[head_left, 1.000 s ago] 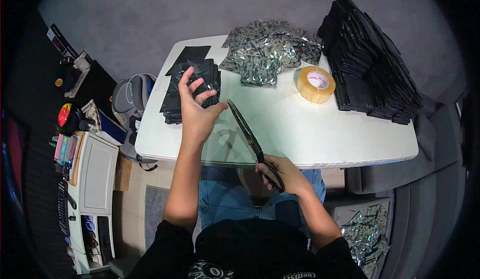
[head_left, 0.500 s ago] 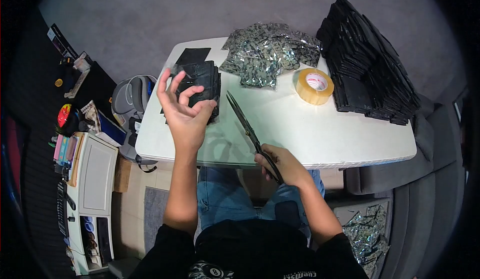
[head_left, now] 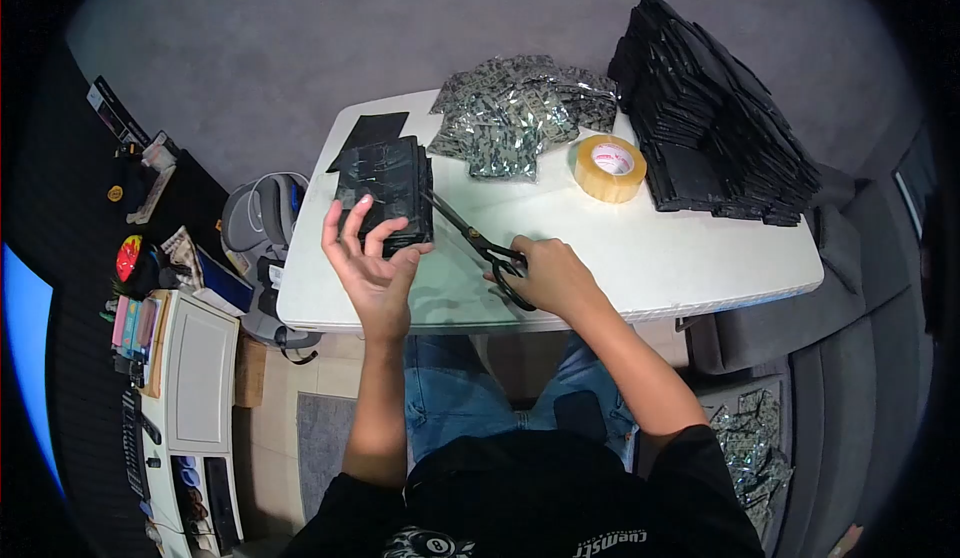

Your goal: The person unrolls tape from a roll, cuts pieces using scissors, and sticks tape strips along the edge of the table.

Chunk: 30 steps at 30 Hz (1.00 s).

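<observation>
My left hand point(head_left: 375, 263) is palm up with its fingers apart and curled, at the near edge of a stack of black packets point(head_left: 385, 178) on the left of the white table point(head_left: 600, 258). Nothing shows in its grasp. My right hand point(head_left: 548, 276) is closed on the handles of black scissors point(head_left: 470, 233). Their blades point up and left, with the tips beside the right edge of the stack. A flat black sheet point(head_left: 372, 133) lies behind the stack.
Camouflage packets in clear plastic point(head_left: 510, 118) lie at the table's back. A roll of tape point(head_left: 610, 169) sits right of them, beside a tall heap of black packets point(head_left: 700, 128). More camouflage packets point(head_left: 750, 448) are low at the right. A white cabinet point(head_left: 200, 373) stands left.
My right hand has moved up over the table, bringing the scissors to the black stack. My left hand has lowered to the stack's near edge. The whole view has shifted slightly.
</observation>
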{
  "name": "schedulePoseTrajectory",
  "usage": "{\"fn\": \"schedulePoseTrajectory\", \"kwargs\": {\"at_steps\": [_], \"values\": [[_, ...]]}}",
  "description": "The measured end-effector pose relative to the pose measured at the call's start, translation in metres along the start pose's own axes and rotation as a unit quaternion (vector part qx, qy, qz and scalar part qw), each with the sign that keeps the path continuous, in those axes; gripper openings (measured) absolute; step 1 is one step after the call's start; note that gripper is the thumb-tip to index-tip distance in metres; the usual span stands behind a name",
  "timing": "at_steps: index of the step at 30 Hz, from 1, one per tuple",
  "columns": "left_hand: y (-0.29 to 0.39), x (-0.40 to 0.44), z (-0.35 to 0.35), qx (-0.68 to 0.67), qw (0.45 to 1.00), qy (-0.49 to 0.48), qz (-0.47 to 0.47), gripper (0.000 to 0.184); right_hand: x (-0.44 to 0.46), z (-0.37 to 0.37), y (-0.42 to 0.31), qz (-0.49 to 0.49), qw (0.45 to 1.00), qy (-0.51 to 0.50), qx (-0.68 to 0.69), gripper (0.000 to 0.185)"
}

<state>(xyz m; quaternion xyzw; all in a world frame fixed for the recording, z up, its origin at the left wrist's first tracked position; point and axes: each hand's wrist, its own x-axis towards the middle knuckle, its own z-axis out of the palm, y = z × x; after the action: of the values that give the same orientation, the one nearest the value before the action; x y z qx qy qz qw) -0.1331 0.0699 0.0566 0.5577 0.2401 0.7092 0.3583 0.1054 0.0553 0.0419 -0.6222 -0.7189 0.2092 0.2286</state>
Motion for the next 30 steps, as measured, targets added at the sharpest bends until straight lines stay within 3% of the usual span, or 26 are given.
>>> {"fn": "schedulePoseTrajectory", "kwargs": {"at_steps": [2,8,17,20,23,25,27,28,30], "values": [[0.003,-0.004,0.005,-0.020,1.000,-0.012,-0.004,0.105,0.001,0.003,-0.002,-0.013,0.999,0.011,-0.050,0.045],[0.008,-0.011,0.015,-0.057,0.998,-0.032,-0.016,0.103,0.005,0.013,0.003,-0.038,0.995,0.039,-0.088,0.046],[-0.001,-0.021,0.039,-0.078,0.992,-0.091,-0.040,0.106,-0.028,0.020,0.008,-0.081,0.986,0.139,-0.048,0.045],[-0.004,-0.022,0.051,-0.100,0.987,-0.115,-0.047,0.107,-0.057,0.017,0.011,-0.127,0.972,0.194,0.042,0.041],[-0.005,-0.030,0.065,-0.106,0.983,-0.137,-0.060,0.105,-0.096,0.021,0.020,-0.086,0.956,0.214,0.184,0.035],[-0.010,-0.039,0.072,-0.106,0.980,-0.155,-0.070,0.105,-0.115,0.046,0.038,-0.037,0.896,0.220,0.385,0.030],[-0.014,-0.047,0.079,-0.107,0.976,-0.167,-0.088,0.105,-0.133,0.060,0.046,0.042,0.767,0.198,0.609,0.026],[-0.016,-0.052,0.082,-0.107,0.974,-0.174,-0.097,0.105,-0.139,0.064,0.049,0.053,0.735,0.197,0.647,0.027],[-0.021,-0.063,0.091,-0.104,0.970,-0.191,-0.113,0.105,-0.151,0.070,0.047,0.075,0.730,0.201,0.649,0.027]]}}
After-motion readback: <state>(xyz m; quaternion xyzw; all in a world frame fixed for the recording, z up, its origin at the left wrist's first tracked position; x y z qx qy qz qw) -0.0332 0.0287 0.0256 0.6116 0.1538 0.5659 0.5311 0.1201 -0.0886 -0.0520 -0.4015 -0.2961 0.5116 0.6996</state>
